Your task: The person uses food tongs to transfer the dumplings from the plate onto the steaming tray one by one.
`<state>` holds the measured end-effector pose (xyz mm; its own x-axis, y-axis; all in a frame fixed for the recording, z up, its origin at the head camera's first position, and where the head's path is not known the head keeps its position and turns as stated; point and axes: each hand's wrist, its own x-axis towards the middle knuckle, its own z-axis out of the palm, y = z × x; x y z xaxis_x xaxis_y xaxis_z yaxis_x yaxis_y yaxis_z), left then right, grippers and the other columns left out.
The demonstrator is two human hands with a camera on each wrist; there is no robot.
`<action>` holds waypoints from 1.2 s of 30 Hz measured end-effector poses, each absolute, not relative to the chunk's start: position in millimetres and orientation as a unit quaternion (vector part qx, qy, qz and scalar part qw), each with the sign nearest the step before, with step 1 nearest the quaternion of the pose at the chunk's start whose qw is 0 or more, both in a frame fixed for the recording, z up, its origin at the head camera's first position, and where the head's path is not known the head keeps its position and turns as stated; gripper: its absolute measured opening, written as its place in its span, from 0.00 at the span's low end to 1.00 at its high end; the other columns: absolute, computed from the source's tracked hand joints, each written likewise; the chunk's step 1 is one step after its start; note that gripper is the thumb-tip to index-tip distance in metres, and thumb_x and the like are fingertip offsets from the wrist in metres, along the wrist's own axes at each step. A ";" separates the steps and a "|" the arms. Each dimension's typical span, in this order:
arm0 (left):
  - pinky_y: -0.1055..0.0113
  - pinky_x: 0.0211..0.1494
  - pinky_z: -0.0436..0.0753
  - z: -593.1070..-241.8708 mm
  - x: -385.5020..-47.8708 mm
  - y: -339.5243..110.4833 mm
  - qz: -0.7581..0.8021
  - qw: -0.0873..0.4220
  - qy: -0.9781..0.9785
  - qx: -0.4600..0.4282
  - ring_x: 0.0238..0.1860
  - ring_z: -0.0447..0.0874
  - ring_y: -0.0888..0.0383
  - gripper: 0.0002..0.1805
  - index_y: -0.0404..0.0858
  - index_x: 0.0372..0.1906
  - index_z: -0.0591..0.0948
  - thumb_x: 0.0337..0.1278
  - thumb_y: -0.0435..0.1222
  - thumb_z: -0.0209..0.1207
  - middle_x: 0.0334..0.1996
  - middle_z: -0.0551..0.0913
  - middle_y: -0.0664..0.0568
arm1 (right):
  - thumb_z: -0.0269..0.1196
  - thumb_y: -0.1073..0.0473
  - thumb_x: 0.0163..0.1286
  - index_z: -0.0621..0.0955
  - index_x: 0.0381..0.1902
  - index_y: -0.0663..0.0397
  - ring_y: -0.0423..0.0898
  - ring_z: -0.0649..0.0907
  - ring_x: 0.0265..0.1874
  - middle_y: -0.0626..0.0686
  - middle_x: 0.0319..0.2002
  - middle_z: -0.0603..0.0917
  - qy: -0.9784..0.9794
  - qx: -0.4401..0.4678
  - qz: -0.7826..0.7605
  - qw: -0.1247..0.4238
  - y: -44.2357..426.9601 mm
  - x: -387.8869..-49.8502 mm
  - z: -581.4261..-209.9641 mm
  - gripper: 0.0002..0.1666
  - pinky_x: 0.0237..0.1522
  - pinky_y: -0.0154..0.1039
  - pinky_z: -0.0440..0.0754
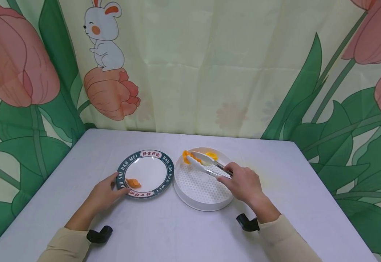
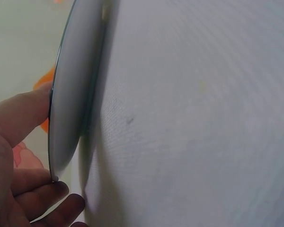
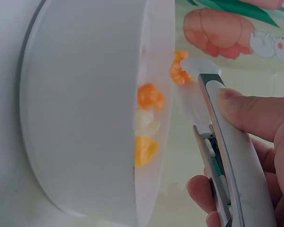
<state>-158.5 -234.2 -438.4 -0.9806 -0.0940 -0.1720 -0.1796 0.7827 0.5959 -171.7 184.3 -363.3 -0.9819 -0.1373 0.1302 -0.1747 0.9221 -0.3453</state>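
My left hand grips the near left rim of a round plate with a dark blue lettered border. The thumb lies at the rim and the other fingers sit along the edge. A small orange dumpling-shaped piece lies on the plate near that thumb. My right hand holds metal tongs with whitish tips. Between those tips is an orange, curled, shrimp-like piece, above the rim of a white round steamer tray. Inside the tray are another orange piece, a pale piece and a yellow piece.
Plate and tray stand side by side on a table with a white cloth. A curtain printed with tulips and a rabbit hangs behind the table. The tray has a perforated floor and a raised wall.
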 end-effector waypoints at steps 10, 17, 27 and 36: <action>0.37 0.67 0.66 -435.0 -157.7 -232.6 0.321 0.070 0.942 -0.073 0.72 0.52 0.27 0.54 0.22 0.75 0.54 0.59 0.52 0.67 0.71 0.57 0.23 | 0.71 0.47 0.62 0.81 0.49 0.55 0.47 0.74 0.22 0.50 0.28 0.84 -0.981 0.071 0.174 0.043 192.1 -172.2 -368.4 0.23 0.22 0.38 0.68; 0.37 0.67 0.66 -435.6 -157.1 -233.1 0.322 0.068 0.942 -0.068 0.72 0.53 0.27 0.54 0.22 0.74 0.54 0.58 0.52 0.67 0.70 0.58 0.23 | 0.72 0.47 0.61 0.81 0.46 0.54 0.46 0.73 0.22 0.48 0.25 0.82 -0.983 0.071 0.165 0.038 190.5 -173.7 -373.1 0.22 0.22 0.38 0.67; 0.37 0.66 0.66 -434.5 -157.3 -233.4 0.321 0.062 0.943 -0.064 0.72 0.53 0.27 0.54 0.21 0.74 0.55 0.58 0.52 0.67 0.70 0.58 0.23 | 0.73 0.47 0.61 0.81 0.45 0.55 0.46 0.73 0.22 0.48 0.24 0.79 -0.984 0.061 0.165 0.024 185.3 -174.8 -376.2 0.23 0.23 0.37 0.66; 0.37 0.66 0.67 -434.3 -157.0 -232.5 0.322 0.068 0.942 -0.071 0.72 0.53 0.27 0.54 0.22 0.74 0.54 0.58 0.52 0.67 0.70 0.58 0.23 | 0.73 0.47 0.61 0.81 0.45 0.55 0.46 0.72 0.21 0.46 0.22 0.77 -0.982 0.064 0.176 0.017 180.4 -177.4 -382.0 0.23 0.22 0.37 0.67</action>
<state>-157.0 -232.5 -434.3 -0.9808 -0.0900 -0.1728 -0.1770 0.7824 0.5970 -177.4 180.4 -382.0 -0.9912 -0.1197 0.0560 -0.1317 0.9296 -0.3442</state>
